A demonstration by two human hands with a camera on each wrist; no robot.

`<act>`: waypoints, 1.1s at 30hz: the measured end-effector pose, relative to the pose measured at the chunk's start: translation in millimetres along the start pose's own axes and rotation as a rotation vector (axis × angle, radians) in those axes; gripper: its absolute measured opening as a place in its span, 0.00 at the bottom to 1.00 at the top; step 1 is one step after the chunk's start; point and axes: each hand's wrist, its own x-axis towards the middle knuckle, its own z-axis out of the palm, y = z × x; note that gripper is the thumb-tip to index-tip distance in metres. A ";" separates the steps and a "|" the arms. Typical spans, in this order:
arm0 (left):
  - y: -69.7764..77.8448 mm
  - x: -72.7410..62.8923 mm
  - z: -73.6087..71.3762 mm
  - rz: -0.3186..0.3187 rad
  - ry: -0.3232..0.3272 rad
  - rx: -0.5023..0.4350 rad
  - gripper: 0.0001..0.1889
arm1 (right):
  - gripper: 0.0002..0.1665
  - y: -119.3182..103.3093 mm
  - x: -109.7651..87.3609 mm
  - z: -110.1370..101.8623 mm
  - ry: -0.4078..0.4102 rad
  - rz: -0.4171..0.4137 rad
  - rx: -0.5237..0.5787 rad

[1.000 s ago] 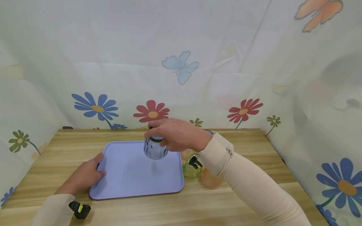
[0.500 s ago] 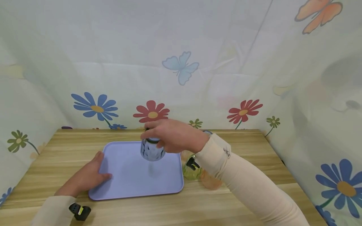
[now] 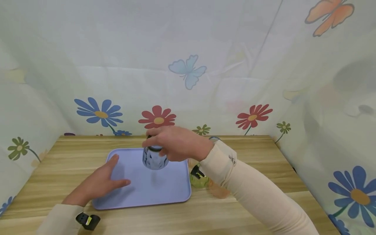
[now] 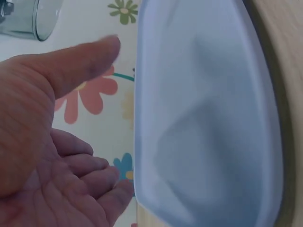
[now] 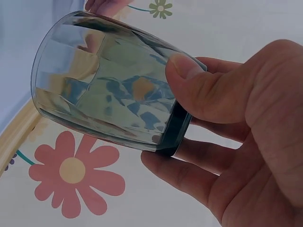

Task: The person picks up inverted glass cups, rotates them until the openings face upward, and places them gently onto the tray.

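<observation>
Fingers of the right hand are clamped round the dark base of one faceted blue-grey glass, and there it is, mouth down above the tray! The left hand has its thumb and index spread, gripping nothing, over the left part of that tray, one lilac tray flat on the desk. Count the rest, just right of the tray: one green glass, two orange ones, a nearer glass and a farther glass, plus one blue-rimmed piece behind the wrist, all partly covered by the right arm. And the change from a second ago: the left hand was at the tray's left edge, now it's come inward across it; the held glass has slid a touch left, while the tray hasn't budged.
</observation>
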 end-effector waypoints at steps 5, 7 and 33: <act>13.2 -0.6 2.3 0.033 -0.002 -0.028 0.68 | 0.32 -2.1 0.7 1.5 0.004 -0.002 -0.009; 18.9 -0.4 2.6 0.049 0.002 -0.038 0.67 | 0.31 -2.2 1.3 2.4 0.013 -0.009 -0.008; 61.4 5.7 1.8 0.235 0.167 -0.265 0.56 | 0.34 -0.8 1.2 3.6 0.146 -0.109 0.049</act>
